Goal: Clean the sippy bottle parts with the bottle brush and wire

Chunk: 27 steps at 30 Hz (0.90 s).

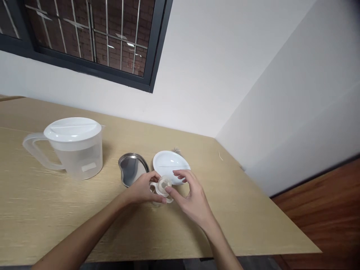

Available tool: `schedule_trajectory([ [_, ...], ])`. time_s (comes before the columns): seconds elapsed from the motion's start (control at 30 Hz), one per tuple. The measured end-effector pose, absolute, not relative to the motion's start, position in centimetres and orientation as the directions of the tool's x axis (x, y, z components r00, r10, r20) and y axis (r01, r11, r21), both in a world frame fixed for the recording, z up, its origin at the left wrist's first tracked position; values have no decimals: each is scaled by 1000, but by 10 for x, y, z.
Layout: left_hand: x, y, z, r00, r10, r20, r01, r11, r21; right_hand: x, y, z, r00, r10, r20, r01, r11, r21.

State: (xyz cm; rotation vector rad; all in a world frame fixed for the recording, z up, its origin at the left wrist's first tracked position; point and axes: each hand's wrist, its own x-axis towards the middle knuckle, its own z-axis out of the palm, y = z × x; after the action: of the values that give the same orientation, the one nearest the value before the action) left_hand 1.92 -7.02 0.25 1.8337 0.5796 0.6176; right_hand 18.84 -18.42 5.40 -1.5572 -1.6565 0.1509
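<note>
A small clear plastic cup with a handle [161, 189] stands on the wooden table [56, 210] near its front middle. My left hand [143, 189] is wrapped round the cup's left side. My right hand [191, 197] pinches the cup's top, apparently a small lid, with thumb and fingertips. Just behind the hands lie a white oval lid [170, 163] and a kidney-shaped steel dish [132, 168].
A translucent plastic jug with a white lid and handle [71, 148] stands at the left. White walls meet at the table's back right corner. A barred window [90, 33] is above. The table's right edge drops to a dark wood floor [323, 217].
</note>
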Motion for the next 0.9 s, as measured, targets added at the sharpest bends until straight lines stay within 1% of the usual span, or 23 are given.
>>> schedule_trajectory([
  [0.17, 19, -71, 3, 760, 640, 111, 80, -262, 962, 179, -179, 63, 90, 878, 471, 778, 233, -583],
  [0.37, 19, -70, 1, 775, 627, 81, 84, -230, 970, 178, -174, 63, 78, 880, 469, 791, 232, -566],
  [0.5, 19, -69, -1, 785, 614, 78, 73, -217, 974, 181, -171, 60, 71, 870, 487, 793, 247, -556],
  [0.73, 20, -68, -4, 787, 610, 89, 46, -202, 978, 185, -172, 58, 73, 870, 487, 778, 256, -574],
  [0.9, 20, -67, -5, 796, 599, 89, 31, -186, 982, 184, -173, 53, 52, 859, 509, 795, 273, -542],
])
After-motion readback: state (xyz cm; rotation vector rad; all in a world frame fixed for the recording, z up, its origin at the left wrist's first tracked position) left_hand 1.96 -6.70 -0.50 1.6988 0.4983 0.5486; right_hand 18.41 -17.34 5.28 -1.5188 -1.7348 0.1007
